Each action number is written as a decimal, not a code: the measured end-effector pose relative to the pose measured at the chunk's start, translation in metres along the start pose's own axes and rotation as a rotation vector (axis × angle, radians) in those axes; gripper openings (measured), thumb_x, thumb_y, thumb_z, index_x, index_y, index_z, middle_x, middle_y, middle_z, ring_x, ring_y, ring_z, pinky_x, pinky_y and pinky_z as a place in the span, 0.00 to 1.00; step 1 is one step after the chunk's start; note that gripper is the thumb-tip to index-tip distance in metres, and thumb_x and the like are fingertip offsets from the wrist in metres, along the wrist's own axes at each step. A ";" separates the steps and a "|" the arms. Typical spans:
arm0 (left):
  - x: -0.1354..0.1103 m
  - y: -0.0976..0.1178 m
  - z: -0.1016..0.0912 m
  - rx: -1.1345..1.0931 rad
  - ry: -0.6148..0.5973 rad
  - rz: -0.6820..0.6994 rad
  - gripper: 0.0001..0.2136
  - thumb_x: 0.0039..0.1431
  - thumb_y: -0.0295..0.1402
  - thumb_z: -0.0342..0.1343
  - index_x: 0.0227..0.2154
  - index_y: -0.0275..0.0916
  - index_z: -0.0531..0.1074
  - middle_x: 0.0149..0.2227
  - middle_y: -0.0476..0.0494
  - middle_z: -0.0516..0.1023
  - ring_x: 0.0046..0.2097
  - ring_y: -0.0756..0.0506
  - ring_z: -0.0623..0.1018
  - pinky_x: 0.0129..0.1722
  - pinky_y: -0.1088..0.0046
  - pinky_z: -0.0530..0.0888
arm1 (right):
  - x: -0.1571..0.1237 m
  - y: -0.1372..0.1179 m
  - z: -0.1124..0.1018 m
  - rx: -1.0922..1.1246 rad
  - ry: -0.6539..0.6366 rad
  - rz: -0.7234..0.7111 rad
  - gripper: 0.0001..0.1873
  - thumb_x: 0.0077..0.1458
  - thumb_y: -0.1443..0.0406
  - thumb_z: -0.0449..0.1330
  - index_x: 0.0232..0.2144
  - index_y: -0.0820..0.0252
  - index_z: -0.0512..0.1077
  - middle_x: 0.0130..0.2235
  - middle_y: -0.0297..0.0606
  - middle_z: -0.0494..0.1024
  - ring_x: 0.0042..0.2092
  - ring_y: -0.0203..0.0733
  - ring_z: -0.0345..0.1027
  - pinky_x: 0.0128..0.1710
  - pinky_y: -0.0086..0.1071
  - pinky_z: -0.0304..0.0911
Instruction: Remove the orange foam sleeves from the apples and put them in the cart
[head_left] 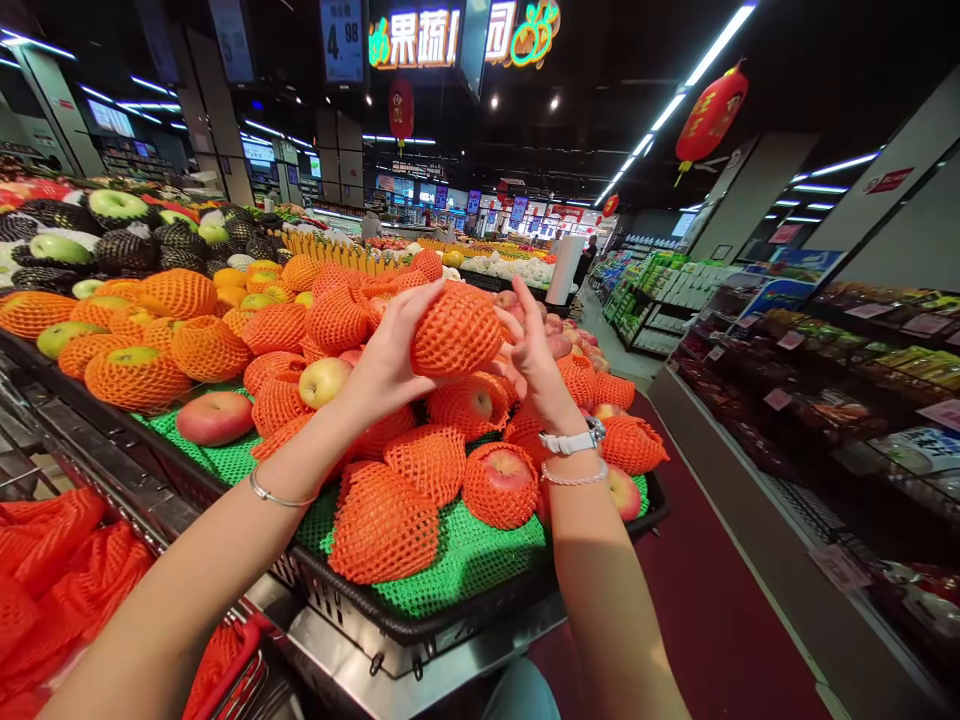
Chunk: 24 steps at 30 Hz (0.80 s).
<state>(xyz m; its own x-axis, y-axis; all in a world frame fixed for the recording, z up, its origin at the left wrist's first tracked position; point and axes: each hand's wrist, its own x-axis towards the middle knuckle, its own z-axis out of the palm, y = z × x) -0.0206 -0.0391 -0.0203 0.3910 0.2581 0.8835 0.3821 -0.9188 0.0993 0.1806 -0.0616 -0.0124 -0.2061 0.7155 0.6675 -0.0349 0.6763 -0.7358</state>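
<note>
While the left hand (391, 356) grips a netted fruit (459, 330) mid-frame, the spread right hand (538, 362) partly hides apples (559, 346) behind it.

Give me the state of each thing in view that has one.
Held fruit, in an orange net sleeve, lifted
Left hand, curled around its side
Right hand, at its other side, index finger raised
Front apple, sleeved, top exposed
Bare red apple, unsleeved
Watch, strapped on
Overhead sign, lit, partly blocked
Large lantern, hanging
</note>
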 end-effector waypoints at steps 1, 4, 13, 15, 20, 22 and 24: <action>0.000 -0.003 0.000 0.023 -0.033 0.038 0.42 0.50 0.42 0.64 0.64 0.46 0.46 0.63 0.34 0.56 0.64 0.33 0.59 0.63 0.49 0.58 | 0.002 0.000 0.003 -0.035 -0.032 -0.024 0.54 0.37 0.38 0.63 0.63 0.44 0.50 0.65 0.41 0.57 0.63 0.51 0.55 0.58 0.48 0.60; -0.001 -0.008 0.000 0.033 -0.117 0.092 0.38 0.55 0.37 0.60 0.64 0.48 0.44 0.63 0.35 0.54 0.64 0.34 0.59 0.62 0.49 0.60 | 0.009 0.001 0.016 -0.211 -0.053 -0.084 0.50 0.36 0.46 0.69 0.59 0.52 0.57 0.64 0.43 0.57 0.65 0.50 0.52 0.64 0.47 0.52; 0.004 -0.029 -0.023 -0.090 0.109 -0.250 0.22 0.61 0.38 0.53 0.57 0.40 0.61 0.48 0.38 0.75 0.49 0.44 0.75 0.51 0.63 0.71 | -0.011 -0.023 -0.026 -0.617 0.068 0.054 0.38 0.40 0.52 0.68 0.52 0.54 0.61 0.57 0.44 0.66 0.59 0.52 0.60 0.61 0.51 0.53; 0.005 -0.032 -0.026 -0.087 0.184 -0.319 0.14 0.62 0.37 0.49 0.48 0.37 0.68 0.41 0.41 0.77 0.43 0.46 0.77 0.46 0.67 0.72 | -0.025 -0.028 -0.042 -0.675 -0.071 0.120 0.38 0.40 0.52 0.69 0.52 0.53 0.62 0.57 0.43 0.66 0.59 0.53 0.60 0.61 0.52 0.53; 0.003 -0.031 -0.022 0.009 0.149 -0.334 0.10 0.61 0.35 0.49 0.39 0.36 0.73 0.40 0.43 0.78 0.41 0.46 0.76 0.44 0.69 0.71 | -0.049 -0.005 -0.061 -0.680 0.224 0.144 0.39 0.39 0.51 0.68 0.51 0.57 0.61 0.56 0.45 0.66 0.58 0.51 0.61 0.60 0.47 0.54; 0.002 -0.031 -0.019 0.040 0.104 -0.332 0.10 0.61 0.35 0.48 0.38 0.36 0.73 0.39 0.43 0.78 0.42 0.46 0.75 0.45 0.68 0.70 | -0.050 0.012 -0.064 -0.650 0.396 0.206 0.41 0.39 0.48 0.66 0.52 0.59 0.59 0.55 0.48 0.65 0.56 0.51 0.62 0.59 0.47 0.56; 0.001 -0.032 -0.017 0.053 0.075 -0.335 0.11 0.61 0.35 0.48 0.37 0.36 0.73 0.39 0.42 0.78 0.42 0.45 0.75 0.45 0.67 0.70 | -0.050 0.025 -0.064 -0.659 0.403 0.326 0.45 0.39 0.46 0.65 0.53 0.61 0.56 0.55 0.51 0.66 0.55 0.52 0.63 0.57 0.47 0.58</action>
<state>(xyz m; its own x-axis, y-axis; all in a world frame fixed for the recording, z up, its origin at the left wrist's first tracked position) -0.0470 -0.0145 -0.0148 0.1751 0.5181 0.8372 0.5228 -0.7695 0.3669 0.2529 -0.0692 -0.0563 0.2631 0.8161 0.5145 0.5704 0.2985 -0.7652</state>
